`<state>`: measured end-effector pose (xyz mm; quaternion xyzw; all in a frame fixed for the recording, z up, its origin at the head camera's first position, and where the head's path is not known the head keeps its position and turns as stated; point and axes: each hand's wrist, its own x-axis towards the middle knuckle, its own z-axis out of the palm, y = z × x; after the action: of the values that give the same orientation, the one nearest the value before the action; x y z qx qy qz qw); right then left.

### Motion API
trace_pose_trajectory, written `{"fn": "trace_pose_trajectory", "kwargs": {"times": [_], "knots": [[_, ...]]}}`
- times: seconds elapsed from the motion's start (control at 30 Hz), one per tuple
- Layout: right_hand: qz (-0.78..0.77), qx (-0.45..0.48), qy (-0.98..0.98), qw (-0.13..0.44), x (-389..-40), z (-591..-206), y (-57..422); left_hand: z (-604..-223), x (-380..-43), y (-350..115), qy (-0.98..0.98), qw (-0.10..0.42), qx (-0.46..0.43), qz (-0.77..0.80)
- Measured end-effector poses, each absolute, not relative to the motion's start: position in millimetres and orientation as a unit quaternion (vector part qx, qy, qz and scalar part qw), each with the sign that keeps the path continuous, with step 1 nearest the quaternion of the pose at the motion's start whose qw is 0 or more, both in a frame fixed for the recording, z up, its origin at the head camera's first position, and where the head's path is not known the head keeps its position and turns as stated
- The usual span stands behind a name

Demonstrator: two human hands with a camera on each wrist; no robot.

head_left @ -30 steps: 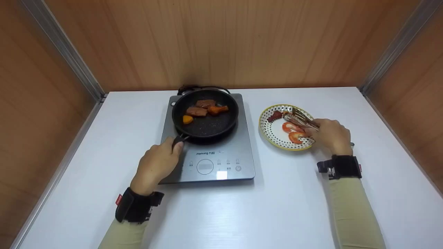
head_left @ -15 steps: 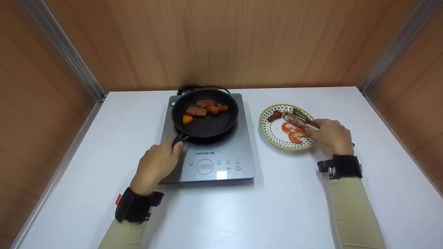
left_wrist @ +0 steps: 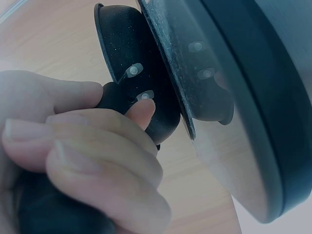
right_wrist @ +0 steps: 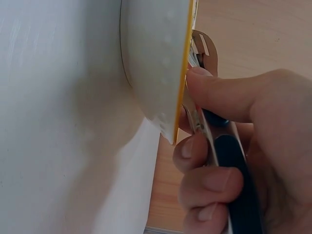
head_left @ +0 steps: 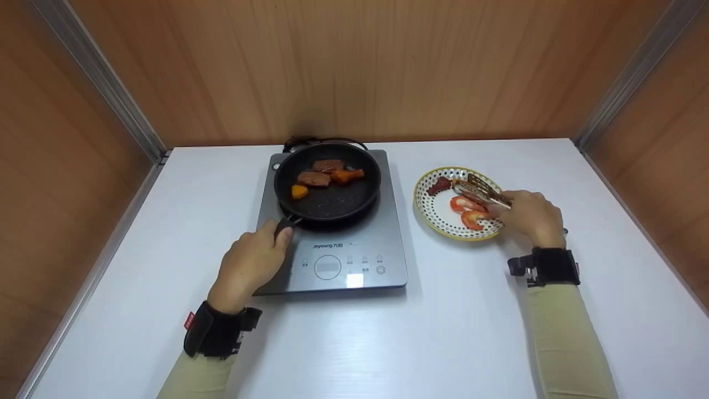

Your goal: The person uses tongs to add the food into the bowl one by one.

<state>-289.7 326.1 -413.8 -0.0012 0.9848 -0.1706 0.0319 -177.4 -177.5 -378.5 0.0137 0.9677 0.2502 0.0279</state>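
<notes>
My left hand (head_left: 250, 256) grips the black handle (left_wrist: 63, 209) of a frying pan (head_left: 332, 206), which sits on a grey induction cooker (head_left: 360, 238). Inside the pan lie two brown meat slabs (head_left: 314, 179), an orange drumstick-shaped piece (head_left: 348, 176) and a small yellow-orange piece (head_left: 299, 192). My right hand (head_left: 532, 217) holds metal tongs (head_left: 481, 191) with dark grips (right_wrist: 236, 175), their heads over the far right of a dotted plate (head_left: 435, 217). On the plate are a dark red piece (head_left: 440, 185) and orange-red shrimp-like pieces (head_left: 472, 219) below the tongs. The tongs' heads partly hide the food there.
The cooker and plate stand on a white table (head_left: 354, 343), with a gap between them. A wood-grain panel (head_left: 354, 72) rises at the back, with more panels at left and right. A black cable (head_left: 302, 142) lies behind the pan.
Almost nothing differs. The tongs' heads shift very slightly over the plate; my left hand stays on the pan handle, and the food keeps its place.
</notes>
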Motion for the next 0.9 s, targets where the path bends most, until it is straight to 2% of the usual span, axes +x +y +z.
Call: {"fn": "trace_pose_trajectory", "kwargs": {"times": [0.57, 0.9], "knots": [[-0.16, -0.01, 0.987, 0.015, -288.1, -413.0, 328.7, -378.5, -178.6, -177.7, 0.968, 0.035, 0.008, 0.25], [-0.167, -0.01, 0.986, 0.003, -288.1, -410.4, 329.6, -379.3, -177.4, -177.4, 0.967, 0.021, 0.016, 0.255]]}}
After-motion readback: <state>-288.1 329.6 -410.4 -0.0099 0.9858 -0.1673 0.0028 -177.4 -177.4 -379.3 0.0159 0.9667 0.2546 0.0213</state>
